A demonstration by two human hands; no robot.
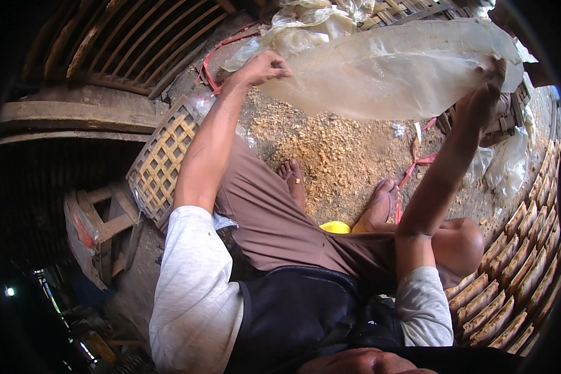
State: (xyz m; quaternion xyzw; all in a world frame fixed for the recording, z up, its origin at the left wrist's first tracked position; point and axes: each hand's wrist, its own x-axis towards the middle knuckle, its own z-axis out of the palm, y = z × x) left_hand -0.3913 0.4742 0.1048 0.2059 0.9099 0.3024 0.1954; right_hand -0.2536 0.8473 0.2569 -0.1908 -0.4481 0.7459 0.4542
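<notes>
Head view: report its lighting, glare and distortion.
Head view: fisheye seems to bow the wooden plank at left; head view: lower left falls dark around a bright light; head view: right hand looks more shadowed than left hand; head view: pale sheen on the plastic sheet.

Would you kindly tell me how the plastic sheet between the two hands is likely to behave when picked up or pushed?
The plastic sheet is probably floppy, since it bows and creases between the left hand and right hand. It looks thin and translucent, so likely light for its size. Its smooth sheen suggests it may be slippery.
</notes>
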